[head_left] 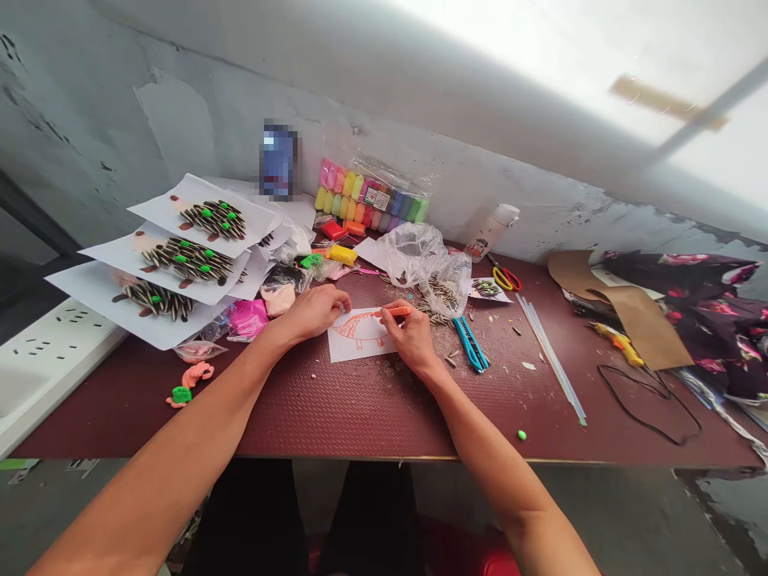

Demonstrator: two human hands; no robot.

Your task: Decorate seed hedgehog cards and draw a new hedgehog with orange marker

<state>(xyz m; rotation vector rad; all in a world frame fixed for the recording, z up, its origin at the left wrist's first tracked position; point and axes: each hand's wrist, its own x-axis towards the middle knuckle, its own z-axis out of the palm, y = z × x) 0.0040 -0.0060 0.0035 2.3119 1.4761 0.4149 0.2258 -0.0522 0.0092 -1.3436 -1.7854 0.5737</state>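
Note:
My right hand (408, 332) grips an orange marker (393, 312) over a small white sheet of paper (342, 348). On that paper is an orange line drawing (360, 330) of a rounded animal with small feet, partly hidden by my right hand. My left hand (318, 310) rests at the sheet's upper left edge, its fingers loosely bent and holding nothing visible. Just right of my right hand lie a blue utility knife (471, 346) and a heap of striped seeds (433, 304), partly under a clear plastic bag (414, 252).
Stacked sheets with seed-covered animals (186, 260) stand at left, beside a white power strip (36, 360). Colourful clay packs (372, 196) lean on the wall near a white bottle (493, 230). Rightward are scissors (507, 278), clear sticks (550, 360) and a yellow glue gun (625, 346).

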